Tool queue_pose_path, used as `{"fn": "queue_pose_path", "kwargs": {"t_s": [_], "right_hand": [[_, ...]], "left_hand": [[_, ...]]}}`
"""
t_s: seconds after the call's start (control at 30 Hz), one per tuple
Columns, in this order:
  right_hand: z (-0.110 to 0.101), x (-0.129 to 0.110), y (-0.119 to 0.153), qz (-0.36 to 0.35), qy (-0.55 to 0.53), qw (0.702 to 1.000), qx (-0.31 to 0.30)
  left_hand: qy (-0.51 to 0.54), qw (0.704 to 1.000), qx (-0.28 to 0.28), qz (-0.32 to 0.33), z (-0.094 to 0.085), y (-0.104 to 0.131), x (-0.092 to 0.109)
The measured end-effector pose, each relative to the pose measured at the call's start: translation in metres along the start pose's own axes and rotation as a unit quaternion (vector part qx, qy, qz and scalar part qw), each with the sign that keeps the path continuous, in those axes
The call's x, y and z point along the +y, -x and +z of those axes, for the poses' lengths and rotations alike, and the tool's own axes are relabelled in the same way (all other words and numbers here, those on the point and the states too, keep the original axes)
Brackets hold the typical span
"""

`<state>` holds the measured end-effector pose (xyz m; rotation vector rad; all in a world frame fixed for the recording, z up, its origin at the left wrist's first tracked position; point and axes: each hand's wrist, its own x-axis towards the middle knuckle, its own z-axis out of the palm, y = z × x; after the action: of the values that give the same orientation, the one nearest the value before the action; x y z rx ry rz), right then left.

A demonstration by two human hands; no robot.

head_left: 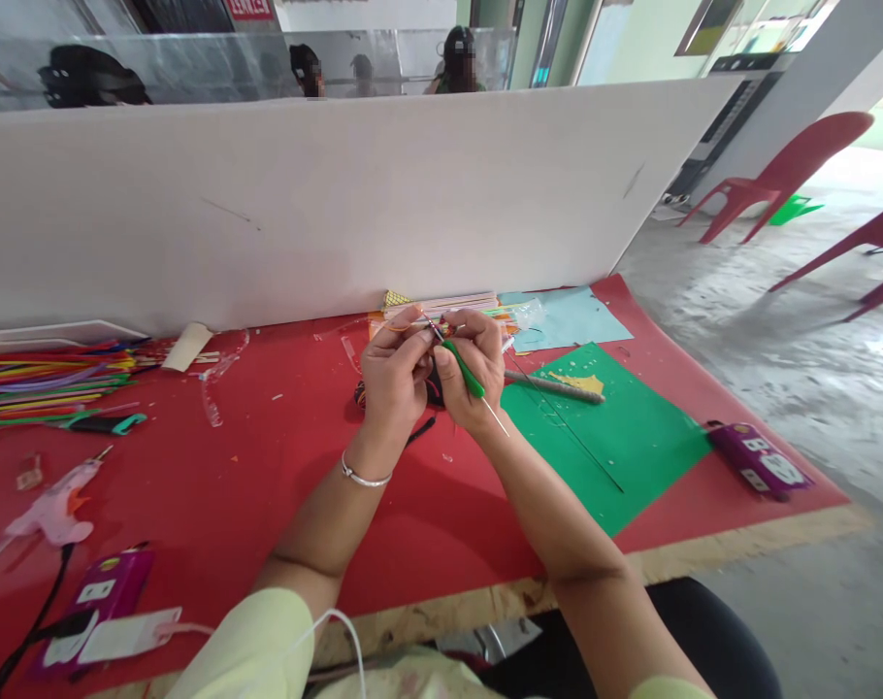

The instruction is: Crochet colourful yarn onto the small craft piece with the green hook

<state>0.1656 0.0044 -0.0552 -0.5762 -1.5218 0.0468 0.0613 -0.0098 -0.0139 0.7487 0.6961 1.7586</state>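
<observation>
A: Landmark first?

B: Green sheet [631,456], on the red surface [281,476]. Everything gets placed off that.

A: Right hand [477,359]?

B: Just left of the green sheet, near its left corner. Fingers and thumb wrapped about a green-handled tool [465,367]. Grip narrow.

A: And the left hand [394,379]?

B: Farther left of the green sheet. Thumb and fingers drawn tight, right by the tool's metal end. What the pinch holds is too small to tell.

A: Lie of the tool?

B: Raised, left of the green sheet. Long axis slants: metal end up and away from the sheet, toward the left fingertips; handle end down, toward the sheet's side. So, from the left hand, the handle lies to the right and nearer the wearer. Right hand is the nearer one, being on the handle itself.

A: Anything past the handle?

B: A thin pale stick [497,419], pointing down toward the wearer. Cannot tell if it belongs to the tool.

A: Neighbours?

B: On the green sheet, a grey rod [558,385] with a yellow scrap [581,382] beside it. Beyond the sheet, a pale blue sheet [572,316]. At its right corner, a purple pack [758,458].
</observation>
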Motion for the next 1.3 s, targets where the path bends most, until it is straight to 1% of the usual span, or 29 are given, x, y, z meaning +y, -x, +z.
{"fn": "queue_pose_path", "kwargs": {"t_s": [0.1,0.23,0.33,0.43,0.53,0.73,0.83,0.97,1.07,1.13,1.3], "right_hand": [[-0.001,0.003,0.002,0.003,0.001,1.0,0.001],[-0.012,0.008,-0.003,-0.01,-0.025,0.999,-0.039],[-0.022,0.012,-0.011,-0.028,-0.019,0.996,-0.079],[-0.03,0.016,-0.016,-0.051,-0.019,0.994,-0.097],[-0.034,0.02,-0.018,-0.05,-0.014,0.992,-0.113],[-0.038,0.025,-0.017,-0.073,-0.003,0.99,-0.123],[-0.04,0.025,-0.017,-0.063,0.018,0.988,-0.14],[-0.045,0.022,-0.02,-0.069,0.037,0.985,-0.155],[-0.048,0.017,-0.024,-0.083,0.032,0.984,-0.157],[-0.05,0.014,-0.027,-0.078,0.021,0.984,-0.158],[-0.056,0.01,-0.032,-0.039,-0.018,0.983,-0.18]], "left_hand": [[-0.001,0.999,-0.011,-0.051,0.0,0.0,0.006],[-0.007,0.994,-0.055,-0.099,-0.005,-0.006,0.017],[-0.025,0.992,-0.076,-0.097,-0.01,-0.013,0.023],[-0.038,0.992,-0.079,-0.093,-0.012,-0.017,0.026],[-0.05,0.991,-0.087,-0.092,-0.012,-0.018,0.028],[-0.058,0.989,-0.098,-0.093,-0.014,-0.019,0.031],[-0.062,0.99,-0.09,-0.091,-0.016,-0.02,0.031],[-0.061,0.99,-0.083,-0.091,-0.017,-0.021,0.033],[-0.063,0.99,-0.086,-0.091,-0.018,-0.022,0.034],[-0.071,0.989,-0.094,-0.09,-0.019,-0.022,0.035],[-0.092,0.985,-0.111,-0.097,-0.021,-0.024,0.035]]}}
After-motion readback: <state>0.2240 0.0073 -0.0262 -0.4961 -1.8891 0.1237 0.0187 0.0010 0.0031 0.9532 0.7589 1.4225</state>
